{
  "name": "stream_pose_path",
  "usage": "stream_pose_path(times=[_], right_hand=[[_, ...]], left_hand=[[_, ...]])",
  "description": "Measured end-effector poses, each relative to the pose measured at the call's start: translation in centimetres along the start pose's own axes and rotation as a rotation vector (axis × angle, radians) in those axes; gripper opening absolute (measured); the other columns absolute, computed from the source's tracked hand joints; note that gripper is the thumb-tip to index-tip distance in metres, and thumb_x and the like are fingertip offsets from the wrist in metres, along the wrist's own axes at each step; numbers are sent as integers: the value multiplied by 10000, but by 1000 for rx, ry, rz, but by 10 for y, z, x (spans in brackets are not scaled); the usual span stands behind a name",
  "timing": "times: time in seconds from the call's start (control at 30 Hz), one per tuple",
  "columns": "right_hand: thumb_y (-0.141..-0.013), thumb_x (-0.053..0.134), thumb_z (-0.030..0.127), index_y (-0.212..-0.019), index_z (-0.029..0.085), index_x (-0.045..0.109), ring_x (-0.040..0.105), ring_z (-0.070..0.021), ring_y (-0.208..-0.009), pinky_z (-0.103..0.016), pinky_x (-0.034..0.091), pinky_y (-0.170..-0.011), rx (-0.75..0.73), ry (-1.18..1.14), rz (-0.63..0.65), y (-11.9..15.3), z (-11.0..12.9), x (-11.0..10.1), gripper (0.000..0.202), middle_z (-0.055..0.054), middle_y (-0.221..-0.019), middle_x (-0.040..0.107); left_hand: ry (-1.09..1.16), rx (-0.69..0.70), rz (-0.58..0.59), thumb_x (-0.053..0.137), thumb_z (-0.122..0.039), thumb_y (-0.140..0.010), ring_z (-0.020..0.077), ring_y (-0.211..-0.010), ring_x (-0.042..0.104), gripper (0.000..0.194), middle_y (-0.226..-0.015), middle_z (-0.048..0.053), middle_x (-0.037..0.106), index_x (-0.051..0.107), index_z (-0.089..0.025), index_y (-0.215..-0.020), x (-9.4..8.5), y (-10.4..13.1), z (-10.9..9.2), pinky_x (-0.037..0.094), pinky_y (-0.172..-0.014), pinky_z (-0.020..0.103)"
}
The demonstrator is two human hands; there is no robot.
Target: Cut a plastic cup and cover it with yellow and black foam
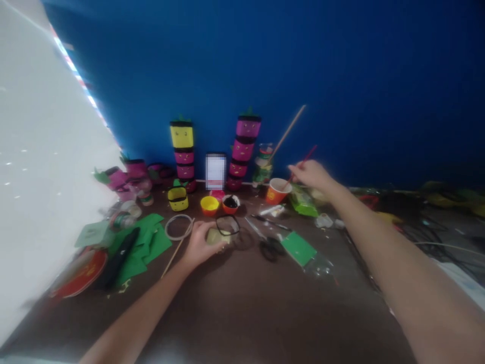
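Observation:
My left hand [199,245] is closed around a small pale yellowish cup [216,236] with a black rim, tilted just above the table. In my right hand [312,174] is a thin red paintbrush [310,151], pinched between the fingers. The brush's lower end reaches into an orange and white paper cup [276,193], and its tip is hidden inside. Between the hands stand a small pot of yellow paint [209,204] and a pot of black paint [230,203]. A yellow cup with a black rim [178,199] stands behind my left hand.
Two stacks of painted cups, one topped yellow [182,136] and one purple [248,129], flank a phone [215,172] by the blue wall. Scissors [271,247] and a green card [299,247] lie right of centre. Green sheets [151,242] and a wire ring [179,227] lie left.

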State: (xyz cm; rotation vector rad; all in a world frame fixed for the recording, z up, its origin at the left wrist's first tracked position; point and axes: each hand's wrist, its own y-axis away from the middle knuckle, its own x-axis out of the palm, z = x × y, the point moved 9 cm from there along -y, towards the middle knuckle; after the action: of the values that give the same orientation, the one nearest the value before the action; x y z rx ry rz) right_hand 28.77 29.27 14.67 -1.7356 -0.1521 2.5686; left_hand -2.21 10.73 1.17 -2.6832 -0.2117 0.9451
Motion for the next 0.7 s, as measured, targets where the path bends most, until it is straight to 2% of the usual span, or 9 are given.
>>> stream_pose_path(times=[0.1,0.43,0.57,0.7], right_hand=[[-839,476,353,-624,192,572,654,-200,-684,-302,484,-732,11,-27,-58,1,0,-2,285,-63,-631,685],[-846,421,329,-609,193,542,655,-218,-771,-298,469,-772,56,-58,-133,9,-4,0,299,-88,-650,677],[-862,418,316,-663,167,559,635,-185,-718,-273,459,-734,21,-70,-16,12,1,2,286,-103,-686,685],[-855,458,274,-693,141,577,576,-124,-595,-231,452,-629,-46,-112,76,23,16,-21,241,-93,-731,682]], left_hand=[[-3,-4,-1,749,-360,-599,230,-985,521,489,-972,60,549,616,-194,-1040,0,0,1,438,-897,389],[5,-8,-5,751,-365,-594,232,-986,522,490,-969,63,547,619,-183,-1030,-1,0,0,440,-895,388],[7,-9,-2,750,-357,-598,225,-981,521,484,-974,58,536,616,-193,-1033,0,0,1,440,-900,391],[13,5,-12,756,-348,-590,225,-975,523,494,-973,55,543,612,-200,-1040,0,0,1,445,-891,396]])
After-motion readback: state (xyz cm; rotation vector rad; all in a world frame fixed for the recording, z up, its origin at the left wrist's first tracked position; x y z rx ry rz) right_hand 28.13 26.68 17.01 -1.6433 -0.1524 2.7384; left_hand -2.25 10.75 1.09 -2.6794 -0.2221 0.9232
